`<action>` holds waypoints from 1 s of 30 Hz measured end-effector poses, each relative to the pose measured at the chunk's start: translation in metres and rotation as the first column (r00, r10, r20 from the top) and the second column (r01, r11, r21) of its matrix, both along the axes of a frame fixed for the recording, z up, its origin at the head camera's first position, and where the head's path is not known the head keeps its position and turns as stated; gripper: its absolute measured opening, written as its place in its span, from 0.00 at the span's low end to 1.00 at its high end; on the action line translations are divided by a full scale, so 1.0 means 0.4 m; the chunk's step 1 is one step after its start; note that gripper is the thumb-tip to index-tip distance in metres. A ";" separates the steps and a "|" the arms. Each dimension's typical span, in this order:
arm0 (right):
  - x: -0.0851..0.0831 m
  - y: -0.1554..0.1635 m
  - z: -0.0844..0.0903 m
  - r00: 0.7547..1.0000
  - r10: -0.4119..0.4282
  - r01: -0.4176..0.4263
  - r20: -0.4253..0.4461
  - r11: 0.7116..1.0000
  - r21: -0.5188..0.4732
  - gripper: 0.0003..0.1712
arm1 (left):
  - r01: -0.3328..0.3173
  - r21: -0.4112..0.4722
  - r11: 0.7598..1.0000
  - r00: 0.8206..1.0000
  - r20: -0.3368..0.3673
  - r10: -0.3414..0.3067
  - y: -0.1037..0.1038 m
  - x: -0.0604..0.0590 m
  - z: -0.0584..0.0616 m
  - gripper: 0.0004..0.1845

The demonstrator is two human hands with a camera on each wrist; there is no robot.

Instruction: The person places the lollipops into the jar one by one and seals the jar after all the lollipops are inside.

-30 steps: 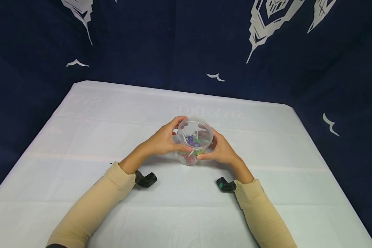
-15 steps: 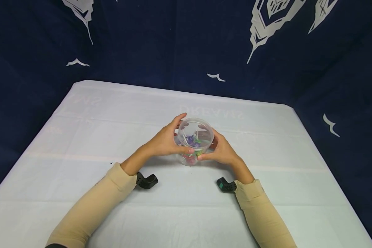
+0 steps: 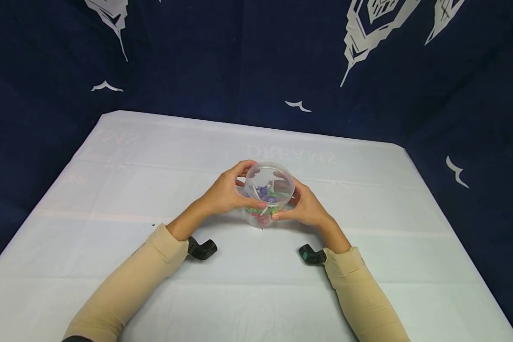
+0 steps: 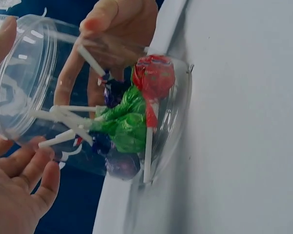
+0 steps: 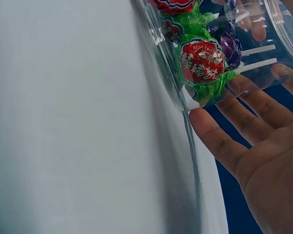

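Clear thin plastic tub (image 3: 268,194) of wrapped lollipops (image 4: 136,114), at frame centre on the white desk (image 3: 111,199), looks light and slippery, so my left hand (image 3: 225,194) and right hand (image 3: 304,207) curl round its sides.

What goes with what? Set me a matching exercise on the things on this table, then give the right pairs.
Column one:
1. tub
2. left hand
3. right hand
4. lollipops

Column two:
a. wrapped in red, green and purple
b. clear plastic, upright on the white table
c. grips the tub's side nearer the table's right edge
d. grips the tub's side nearer the table's left edge

Pairs: 1-b, 2-d, 3-c, 4-a
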State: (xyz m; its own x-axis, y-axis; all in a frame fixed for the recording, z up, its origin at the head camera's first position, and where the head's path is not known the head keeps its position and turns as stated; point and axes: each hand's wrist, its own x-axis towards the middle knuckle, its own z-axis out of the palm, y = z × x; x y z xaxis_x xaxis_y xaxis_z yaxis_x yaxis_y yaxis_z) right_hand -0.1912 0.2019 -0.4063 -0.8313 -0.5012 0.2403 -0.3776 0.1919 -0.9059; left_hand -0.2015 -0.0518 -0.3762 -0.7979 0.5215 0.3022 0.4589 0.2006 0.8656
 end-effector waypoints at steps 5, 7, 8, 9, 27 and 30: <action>-0.001 0.002 0.001 1.000 -0.008 0.008 0.007 1.000 0.013 0.60 | 0.029 -0.024 0.999 1.000 -0.005 -0.029 0.002 0.001 -0.001 0.53; -0.001 0.003 0.001 1.000 -0.010 0.010 0.011 1.000 0.013 0.60 | 0.009 -0.044 0.999 1.000 -0.005 -0.010 0.007 0.007 0.000 0.54; -0.001 0.003 0.000 1.000 -0.009 0.009 0.012 1.000 0.011 0.60 | -0.003 -0.051 0.999 1.000 -0.004 0.003 0.010 0.009 0.000 0.55; -0.001 0.002 -0.001 1.000 -0.008 0.008 0.013 1.000 0.008 0.60 | -0.015 -0.056 0.998 1.000 -0.004 0.015 0.011 0.010 0.000 0.55; -0.003 0.007 0.000 1.000 -0.006 0.007 0.022 1.000 -0.008 0.61 | 0.074 -0.063 0.995 0.997 -0.003 -0.074 -0.004 -0.008 0.005 0.48; -0.005 0.006 -0.003 1.000 -0.011 0.011 0.013 1.000 -0.003 0.61 | 0.068 -0.079 0.995 0.998 0.006 -0.068 -0.005 -0.005 0.004 0.54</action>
State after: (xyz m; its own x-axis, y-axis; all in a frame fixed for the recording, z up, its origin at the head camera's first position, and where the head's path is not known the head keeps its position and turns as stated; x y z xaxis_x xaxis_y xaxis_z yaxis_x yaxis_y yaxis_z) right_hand -0.1933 0.2042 -0.4075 -0.8400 -0.4911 0.2306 -0.3632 0.1933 -0.9114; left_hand -0.2034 -0.0539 -0.3747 -0.7605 0.5970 0.2555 0.4714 0.2369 0.8495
